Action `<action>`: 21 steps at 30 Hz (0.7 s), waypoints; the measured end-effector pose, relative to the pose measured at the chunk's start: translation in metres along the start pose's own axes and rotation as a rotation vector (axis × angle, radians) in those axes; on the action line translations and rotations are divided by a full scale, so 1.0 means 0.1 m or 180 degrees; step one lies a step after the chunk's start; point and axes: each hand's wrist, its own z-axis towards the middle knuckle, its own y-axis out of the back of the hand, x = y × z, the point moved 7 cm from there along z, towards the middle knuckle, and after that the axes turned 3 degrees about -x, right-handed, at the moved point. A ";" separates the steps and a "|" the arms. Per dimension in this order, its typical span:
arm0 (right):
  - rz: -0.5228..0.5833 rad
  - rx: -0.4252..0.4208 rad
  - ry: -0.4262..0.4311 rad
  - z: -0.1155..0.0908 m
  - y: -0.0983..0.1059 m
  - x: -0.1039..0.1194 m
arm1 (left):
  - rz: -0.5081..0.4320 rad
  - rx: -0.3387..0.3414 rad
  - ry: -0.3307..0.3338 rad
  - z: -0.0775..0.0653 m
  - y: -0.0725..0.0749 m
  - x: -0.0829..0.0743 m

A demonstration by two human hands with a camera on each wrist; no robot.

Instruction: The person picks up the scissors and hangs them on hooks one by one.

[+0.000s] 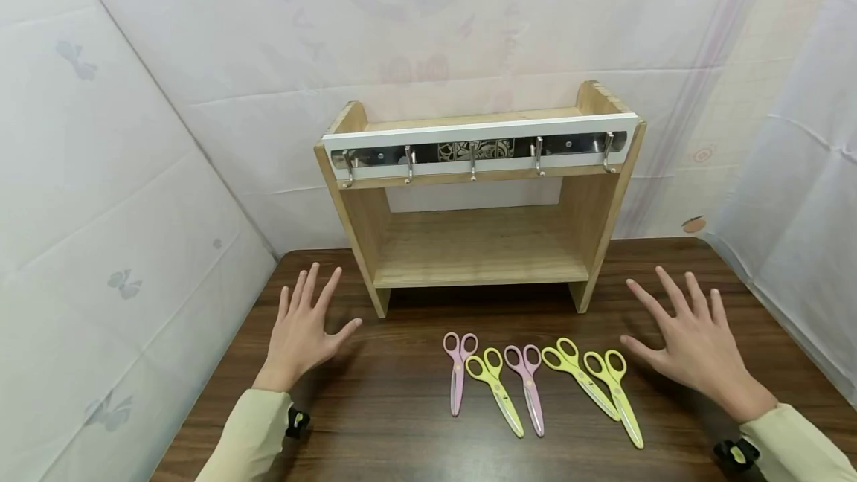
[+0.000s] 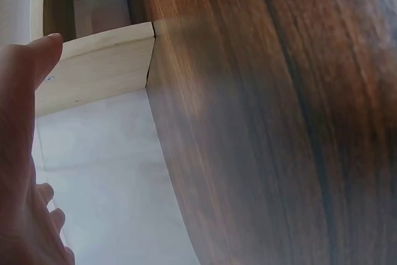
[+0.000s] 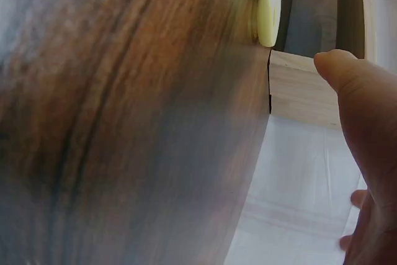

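Note:
Palm down with fingers spread, my left hand is over the left side of the table, holding nothing. My right hand has the same spread pose on the right, its thumb close to the rightmost yellow scissors. Between the hands several scissors lie in a row, handles toward the back: pink scissors at the left end, yellow scissors, pink scissors, and yellow scissors whose tip meets the rightmost pair. In the right wrist view a yellow handle shows beyond the thumb.
Behind the scissors stands a wooden shelf with a white front rail. Several metal hooks hang from the rail with nothing on them. The dark wooden table meets patterned white cloth walls at the back and sides.

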 end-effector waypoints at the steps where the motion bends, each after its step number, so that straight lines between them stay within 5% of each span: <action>1: 0.0012 0.0020 -0.0011 0.00 0.01 0.01 | -0.0019 0.0007 0.0005 0.01 0.00 -0.01; 5: 0.0149 0.0256 -0.0066 0.02 0.02 0.06 | -0.0181 0.0071 0.0056 0.07 -0.03 -0.06; 10: 0.0453 0.0749 -0.0190 0.02 0.04 0.19 | -0.0727 0.0204 0.0221 0.18 -0.06 -0.15; 16: 0.0640 0.0927 -0.0179 0.02 0.10 0.37 | -0.1294 0.0432 0.0447 0.35 -0.13 -0.26; 21: 0.0863 0.1234 -0.0192 -0.06 0.05 0.49 | -0.1507 0.0293 0.0428 0.48 -0.20 -0.34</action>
